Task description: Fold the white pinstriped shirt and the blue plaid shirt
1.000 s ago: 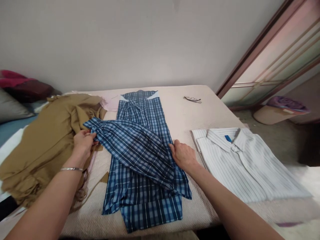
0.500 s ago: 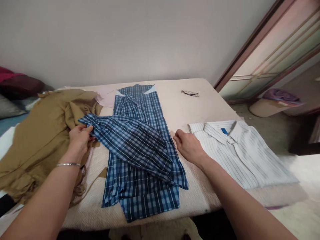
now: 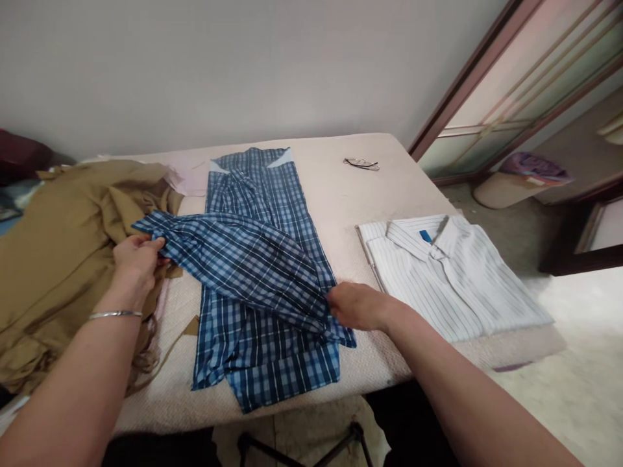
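Observation:
A blue plaid shirt (image 3: 292, 363) lies partly folded on the cloth-covered table (image 3: 331, 175), its sleeve stretched across the body toward the left. My left hand (image 3: 137, 259) pinches the cuff end of that sleeve, above the edge of a brown garment (image 3: 73, 240). At the right edge of the shirt, my right hand (image 3: 357, 305) has its fingers closed at the fold where the sleeve meets the side; the fingertips are partly hidden. A white striped shirt (image 3: 438, 279), neatly folded with its collar up top, rests to the right of my right hand.
Eyeglasses (image 3: 361, 163) lie near the back of the table. A pale pink cloth (image 3: 187, 175) sits behind the brown garment. On the floor at the right stands a bin (image 3: 511, 185) with a purple liner. A grey wall (image 3: 219, 71) runs behind the table.
My right hand has moved from beside the plaid shirt down onto its right edge. My left hand keeps hold of the sleeve's cuff. The whole view has shifted slightly.

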`<state>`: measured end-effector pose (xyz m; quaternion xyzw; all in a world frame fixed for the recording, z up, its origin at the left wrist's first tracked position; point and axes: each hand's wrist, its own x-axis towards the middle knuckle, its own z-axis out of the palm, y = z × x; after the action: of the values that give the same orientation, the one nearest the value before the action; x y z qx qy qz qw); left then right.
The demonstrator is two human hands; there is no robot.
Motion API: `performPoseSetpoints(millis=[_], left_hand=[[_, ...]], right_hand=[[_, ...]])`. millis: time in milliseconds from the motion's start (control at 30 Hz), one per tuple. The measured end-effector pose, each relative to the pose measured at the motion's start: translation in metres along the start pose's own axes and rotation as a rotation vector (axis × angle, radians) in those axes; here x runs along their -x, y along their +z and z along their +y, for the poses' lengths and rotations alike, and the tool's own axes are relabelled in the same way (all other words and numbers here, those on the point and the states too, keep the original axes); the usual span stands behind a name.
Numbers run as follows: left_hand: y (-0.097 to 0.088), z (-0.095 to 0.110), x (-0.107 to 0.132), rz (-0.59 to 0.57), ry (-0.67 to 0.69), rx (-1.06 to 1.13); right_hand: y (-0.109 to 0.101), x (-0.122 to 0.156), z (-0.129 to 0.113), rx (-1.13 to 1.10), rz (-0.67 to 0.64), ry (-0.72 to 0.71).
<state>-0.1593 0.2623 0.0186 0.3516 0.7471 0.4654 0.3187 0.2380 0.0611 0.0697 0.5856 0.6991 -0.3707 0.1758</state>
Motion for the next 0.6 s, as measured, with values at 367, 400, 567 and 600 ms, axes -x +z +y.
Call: performPoseSetpoints(millis=[367, 400, 567, 600], left_hand=[[-0.006, 0.029, 0.006, -0.031, 0.096, 0.158], [-0.009, 0.036, 0.006, -0.021, 0.143, 0.209], [-0.026, 0.054, 0.000, 0.115, 0.245, 0.317], [-0.029, 0.054, -0.002, 0.153, 0.228, 0.270]], right_hand=[[0.020, -0.012, -0.022, -0.028, 0.214, -0.167], [0.021, -0.014, -0.024, -0.017, 0.187, -0.159], [0.024, -0.012, -0.031, 0.092, 0.146, -0.128], [0.025, -0.011, -0.033, 0.113, 0.153, -0.132]])
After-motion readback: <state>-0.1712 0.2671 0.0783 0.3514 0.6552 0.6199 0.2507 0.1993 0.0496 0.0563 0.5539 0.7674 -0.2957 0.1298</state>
